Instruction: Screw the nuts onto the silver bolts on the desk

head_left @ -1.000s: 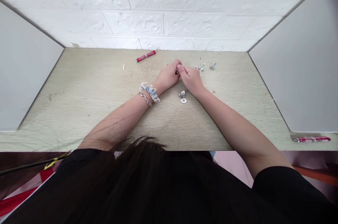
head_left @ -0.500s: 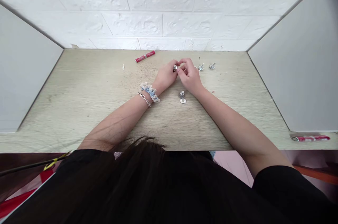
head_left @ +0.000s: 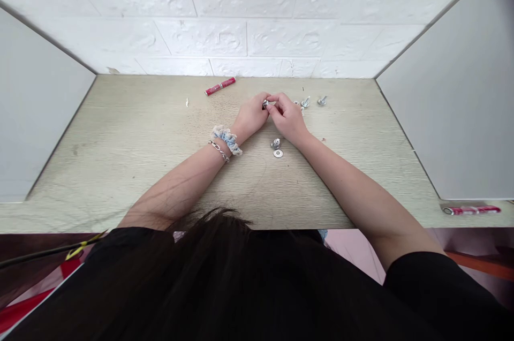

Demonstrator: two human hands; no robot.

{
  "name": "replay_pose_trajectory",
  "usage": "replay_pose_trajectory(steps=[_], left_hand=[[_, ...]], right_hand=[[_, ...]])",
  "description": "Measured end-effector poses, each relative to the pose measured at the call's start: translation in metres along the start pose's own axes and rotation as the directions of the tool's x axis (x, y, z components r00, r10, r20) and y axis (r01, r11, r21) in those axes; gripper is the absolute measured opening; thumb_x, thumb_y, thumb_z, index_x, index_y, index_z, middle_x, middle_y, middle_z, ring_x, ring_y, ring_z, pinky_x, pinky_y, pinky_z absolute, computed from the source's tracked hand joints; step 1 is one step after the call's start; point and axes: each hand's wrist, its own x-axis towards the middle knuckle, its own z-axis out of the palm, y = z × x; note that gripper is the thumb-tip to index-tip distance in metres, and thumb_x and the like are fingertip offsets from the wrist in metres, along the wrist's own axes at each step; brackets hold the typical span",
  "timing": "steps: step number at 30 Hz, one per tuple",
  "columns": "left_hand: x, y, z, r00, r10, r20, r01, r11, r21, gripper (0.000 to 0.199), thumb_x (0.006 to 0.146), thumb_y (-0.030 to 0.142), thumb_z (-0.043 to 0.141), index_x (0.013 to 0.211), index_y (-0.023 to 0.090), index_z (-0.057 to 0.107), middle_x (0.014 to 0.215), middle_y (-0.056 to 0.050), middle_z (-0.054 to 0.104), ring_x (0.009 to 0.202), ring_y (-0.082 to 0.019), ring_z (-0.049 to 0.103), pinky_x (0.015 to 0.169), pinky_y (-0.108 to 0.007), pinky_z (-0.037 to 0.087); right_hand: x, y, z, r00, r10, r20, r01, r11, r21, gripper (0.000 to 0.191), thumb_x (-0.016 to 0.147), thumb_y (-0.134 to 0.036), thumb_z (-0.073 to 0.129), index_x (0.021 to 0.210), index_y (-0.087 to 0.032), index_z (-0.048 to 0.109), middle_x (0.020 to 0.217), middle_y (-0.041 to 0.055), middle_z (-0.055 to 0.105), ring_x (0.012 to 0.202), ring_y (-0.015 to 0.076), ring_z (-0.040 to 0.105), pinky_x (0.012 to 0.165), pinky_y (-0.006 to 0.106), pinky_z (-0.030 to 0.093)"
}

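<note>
Between my two hands is a small shiny metal piece [head_left: 265,104], partly covered by fingers. My left hand [head_left: 252,115], with a scrunchie and a chain bracelet at its wrist, is closed on it. The thumb and forefinger of my right hand [head_left: 288,118] pinch at the same piece from the right. Nearer to me lie a metal bolt piece [head_left: 275,143] and a flat washer [head_left: 278,153]. Just past my right hand are a bolt with a washer [head_left: 305,102] and another such bolt [head_left: 322,100], along with a small nut [head_left: 296,103].
A red tube [head_left: 220,86] lies near the wall, left of my hands. Another red tube [head_left: 471,210] is at the right front edge of the table [head_left: 120,143]. White panels stand at both sides, and a white brick-patterned wall [head_left: 217,38] is behind.
My right forefinger has come down closer to the metal piece, and my right hand has shifted slightly left. More of the small nut beside that hand now shows.
</note>
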Motion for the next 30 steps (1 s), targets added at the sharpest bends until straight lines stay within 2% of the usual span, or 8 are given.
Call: replay_pose_trajectory(steps=[5, 11, 13, 18, 21, 26, 30], left_hand=[[-0.0007, 0.0009, -0.0001, 1.000, 0.003, 0.004, -0.003, 1.000, -0.008, 0.020, 0.087, 0.014, 0.051, 0.102, 0.020, 0.063, 0.100, -0.003, 0.070, 0.092, -0.019, 0.061, 0.086, -0.034, 0.047], [-0.0038, 0.0043, -0.0009, 0.998, 0.035, 0.059, -0.034, 0.999, -0.010, 0.015, 0.086, 0.011, 0.049, 0.089, 0.022, 0.059, 0.091, -0.001, 0.067, 0.086, -0.017, 0.060, 0.081, -0.031, 0.048], [-0.0040, 0.0046, -0.0013, 0.998, 0.042, 0.055, -0.040, 0.999, -0.026, 0.014, 0.088, 0.013, 0.049, 0.090, 0.022, 0.059, 0.091, 0.000, 0.066, 0.087, -0.016, 0.059, 0.083, -0.030, 0.047], [-0.0036, 0.0024, -0.0018, 0.999, 0.022, 0.027, -0.021, 0.999, -0.044, 0.012, 0.087, 0.012, 0.050, 0.092, 0.019, 0.058, 0.091, -0.003, 0.066, 0.084, -0.015, 0.058, 0.077, -0.030, 0.046], [-0.0033, 0.0014, -0.0012, 1.000, 0.023, 0.009, -0.023, 0.998, -0.063, 0.012, 0.088, 0.013, 0.050, 0.094, 0.019, 0.059, 0.095, -0.003, 0.067, 0.089, -0.016, 0.059, 0.081, -0.030, 0.045], [-0.0031, 0.0004, -0.0003, 1.000, 0.011, 0.026, -0.009, 0.998, -0.070, 0.017, 0.087, 0.012, 0.050, 0.100, 0.019, 0.059, 0.099, -0.003, 0.068, 0.090, -0.016, 0.058, 0.081, -0.029, 0.045], [-0.0026, -0.0009, -0.0003, 1.000, 0.011, 0.028, -0.010, 0.998, -0.064, 0.025, 0.086, 0.008, 0.049, 0.107, 0.020, 0.057, 0.104, -0.001, 0.067, 0.094, -0.015, 0.057, 0.084, -0.027, 0.043]], right_hand=[[-0.0004, -0.0013, -0.0009, 1.000, 0.020, 0.005, -0.020, 1.000, 0.001, 0.014, 0.087, -0.034, 0.052, 0.088, -0.021, 0.053, 0.056, -0.0060, 0.041, 0.056, 0.0115, 0.039, 0.061, 0.027, 0.035], [0.0004, -0.0040, -0.0022, 0.999, 0.045, 0.012, -0.045, 0.999, -0.017, 0.031, 0.089, -0.046, 0.049, 0.071, -0.021, 0.043, 0.059, -0.0038, 0.042, 0.060, 0.0117, 0.041, 0.062, 0.028, 0.034], [-0.0006, -0.0043, -0.0020, 1.000, 0.031, 0.000, -0.031, 0.999, -0.006, 0.030, 0.091, -0.046, 0.047, 0.073, -0.022, 0.042, 0.061, -0.0035, 0.042, 0.061, 0.0120, 0.042, 0.063, 0.028, 0.035], [-0.0033, -0.0051, -0.0019, 1.000, -0.021, 0.006, 0.021, 0.999, 0.037, 0.016, 0.088, -0.038, 0.050, 0.092, -0.022, 0.050, 0.062, -0.0050, 0.044, 0.059, 0.0114, 0.042, 0.063, 0.028, 0.036], [-0.0028, -0.0056, -0.0023, 1.000, -0.017, -0.009, 0.017, 1.000, 0.021, 0.012, 0.088, -0.033, 0.050, 0.090, -0.021, 0.053, 0.062, -0.0041, 0.046, 0.059, 0.0112, 0.042, 0.063, 0.028, 0.037], [-0.0016, -0.0052, -0.0027, 1.000, -0.016, -0.019, 0.016, 1.000, 0.021, 0.019, 0.086, -0.037, 0.053, 0.095, -0.021, 0.057, 0.067, -0.0029, 0.053, 0.057, 0.0106, 0.041, 0.061, 0.028, 0.037], [-0.0014, -0.0051, -0.0020, 1.000, -0.015, 0.006, 0.015, 1.000, 0.009, 0.023, 0.085, -0.042, 0.055, 0.096, -0.022, 0.057, 0.064, -0.0037, 0.050, 0.056, 0.0106, 0.041, 0.060, 0.028, 0.037]])
